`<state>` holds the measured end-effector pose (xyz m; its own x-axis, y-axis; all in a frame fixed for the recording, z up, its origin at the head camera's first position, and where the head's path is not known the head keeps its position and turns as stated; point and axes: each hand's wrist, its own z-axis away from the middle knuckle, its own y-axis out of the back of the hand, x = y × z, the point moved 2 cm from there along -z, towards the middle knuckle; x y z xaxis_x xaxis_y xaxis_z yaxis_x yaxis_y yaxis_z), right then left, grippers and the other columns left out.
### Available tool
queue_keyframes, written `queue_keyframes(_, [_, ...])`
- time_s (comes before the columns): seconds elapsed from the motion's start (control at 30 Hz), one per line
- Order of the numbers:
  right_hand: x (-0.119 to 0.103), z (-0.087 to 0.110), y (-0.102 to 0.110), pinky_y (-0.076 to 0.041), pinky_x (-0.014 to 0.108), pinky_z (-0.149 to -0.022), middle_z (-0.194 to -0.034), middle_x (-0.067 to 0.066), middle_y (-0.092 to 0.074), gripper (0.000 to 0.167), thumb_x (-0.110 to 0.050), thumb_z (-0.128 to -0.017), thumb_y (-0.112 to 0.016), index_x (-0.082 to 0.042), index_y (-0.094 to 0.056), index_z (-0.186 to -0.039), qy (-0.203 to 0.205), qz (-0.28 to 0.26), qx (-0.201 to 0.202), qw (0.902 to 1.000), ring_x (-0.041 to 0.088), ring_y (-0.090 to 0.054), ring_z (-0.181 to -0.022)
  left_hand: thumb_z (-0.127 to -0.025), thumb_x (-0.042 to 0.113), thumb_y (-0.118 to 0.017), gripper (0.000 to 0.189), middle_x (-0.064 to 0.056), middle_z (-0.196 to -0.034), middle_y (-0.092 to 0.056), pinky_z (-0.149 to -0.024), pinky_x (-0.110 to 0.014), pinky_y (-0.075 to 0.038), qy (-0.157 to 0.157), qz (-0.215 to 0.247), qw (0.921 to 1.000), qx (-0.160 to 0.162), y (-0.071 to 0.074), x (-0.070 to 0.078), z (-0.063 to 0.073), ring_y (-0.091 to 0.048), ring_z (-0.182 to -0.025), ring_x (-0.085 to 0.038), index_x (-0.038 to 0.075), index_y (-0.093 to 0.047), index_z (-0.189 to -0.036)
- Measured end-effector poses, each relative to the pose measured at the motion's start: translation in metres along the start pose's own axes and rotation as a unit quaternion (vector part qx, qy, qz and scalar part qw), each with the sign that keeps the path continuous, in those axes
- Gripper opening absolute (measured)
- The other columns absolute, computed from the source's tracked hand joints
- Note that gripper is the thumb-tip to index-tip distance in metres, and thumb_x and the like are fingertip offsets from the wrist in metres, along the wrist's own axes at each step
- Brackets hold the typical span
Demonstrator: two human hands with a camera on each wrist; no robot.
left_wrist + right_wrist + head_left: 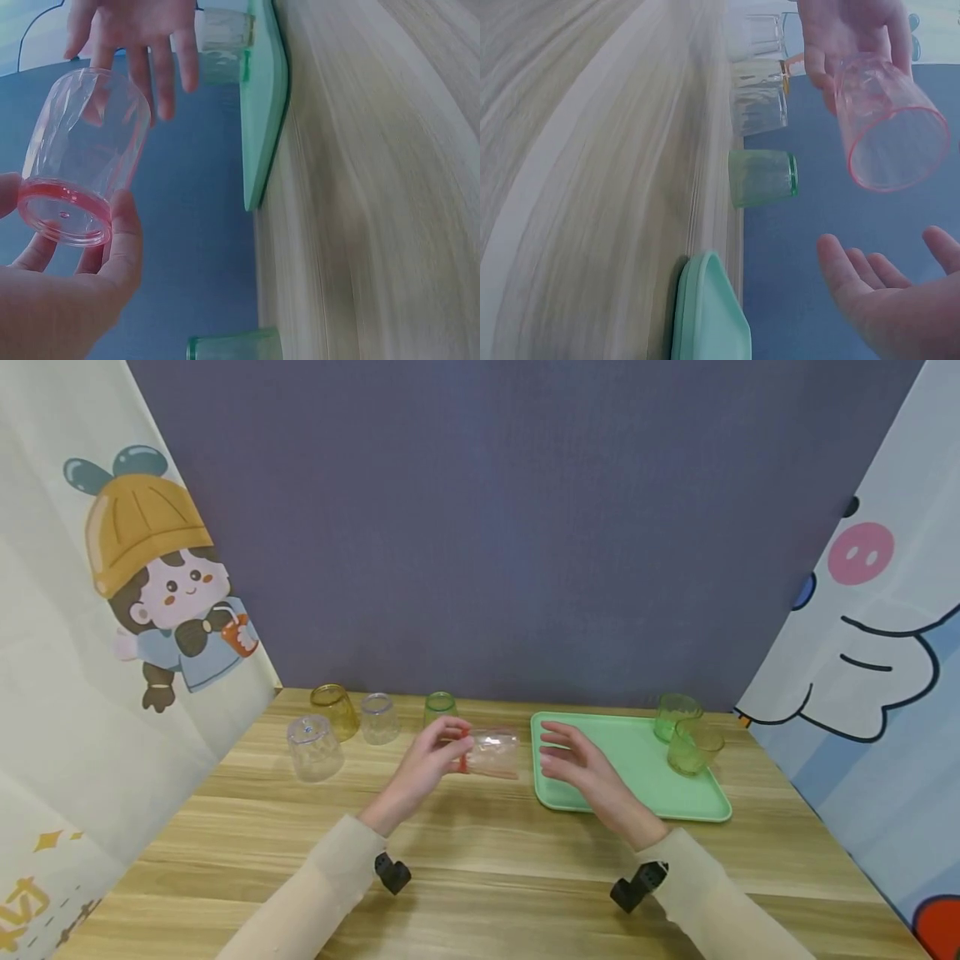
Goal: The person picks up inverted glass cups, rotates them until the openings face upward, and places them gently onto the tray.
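My left hand grips a clear pinkish-red cup by its base, fingers and thumb round the thick red bottom ring. The cup lies sideways in the air above the table, its mouth toward my right hand. That hand holds nothing; its fingers are spread and slightly bent over the left side of the green tray. In the right wrist view a gap shows between the cup's rim and my right fingers. A green cup stands upside down behind my left hand.
On the table's left are an amber cup and two clear cups, one behind the nearer one. On the tray's right side stand a green cup and a yellowish cup. A dark panel rises behind the table.
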<state>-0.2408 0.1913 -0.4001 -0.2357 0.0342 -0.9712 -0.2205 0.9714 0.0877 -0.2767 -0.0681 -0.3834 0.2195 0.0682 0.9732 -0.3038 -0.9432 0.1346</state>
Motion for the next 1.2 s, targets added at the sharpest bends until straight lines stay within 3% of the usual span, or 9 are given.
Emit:
queue_keyframes(0.4, [-0.006, 0.0, -0.012, -0.046, 0.045, -0.105, -0.156, 0.024, -0.036, 0.065, -0.015, -0.097, -0.067, -0.008, -0.037, -0.155, 0.012, -0.001, -0.017, 0.9998, 0.047, -0.036, -0.141, -0.1, 0.015, -0.063, 0.031, -0.017, -0.12, -0.057, -0.087, -0.042, -0.058, -0.006, 0.006, 0.9999, -0.009, -0.008, 0.0, 0.001, -0.062, -0.104, -0.025, 0.001, -0.058, -0.127])
queue_keyframes(0.67, [-0.007, 0.0, -0.016, -0.046, 0.044, -0.104, -0.154, 0.019, -0.041, 0.065, -0.014, -0.097, -0.067, -0.009, -0.037, -0.155, 0.014, 0.0, -0.023, 0.9996, 0.041, -0.039, -0.14, -0.099, 0.016, -0.064, 0.03, -0.016, -0.12, -0.057, -0.086, -0.041, -0.058, -0.005, 0.006, 0.9999, -0.012, -0.013, 0.0, 0.001, -0.062, -0.103, -0.024, 0.003, -0.059, -0.126])
queue_keyframes(0.9, [-0.008, 0.001, -0.019, -0.047, 0.044, -0.104, -0.153, 0.019, -0.042, 0.065, -0.014, -0.097, -0.068, -0.01, -0.038, -0.154, 0.025, 0.002, -0.026, 0.9993, 0.041, -0.039, -0.14, -0.099, 0.013, -0.064, 0.033, -0.019, -0.12, -0.056, -0.086, -0.041, -0.058, -0.009, 0.018, 0.9997, -0.014, -0.016, 0.0, 0.002, -0.062, -0.102, -0.024, -0.003, -0.057, -0.127])
queue_keyframes(1.2, [-0.008, 0.002, -0.018, -0.051, 0.035, -0.098, -0.148, 0.02, -0.045, 0.061, -0.011, -0.096, -0.069, -0.008, -0.041, -0.151, 0.04, -0.006, -0.018, 0.999, 0.044, -0.042, -0.135, -0.099, 0.011, -0.063, 0.034, -0.02, -0.12, -0.054, -0.087, -0.039, -0.058, -0.002, 0.05, 0.9983, -0.031, -0.022, 0.001, 0.002, -0.063, -0.097, -0.021, -0.005, -0.054, -0.127])
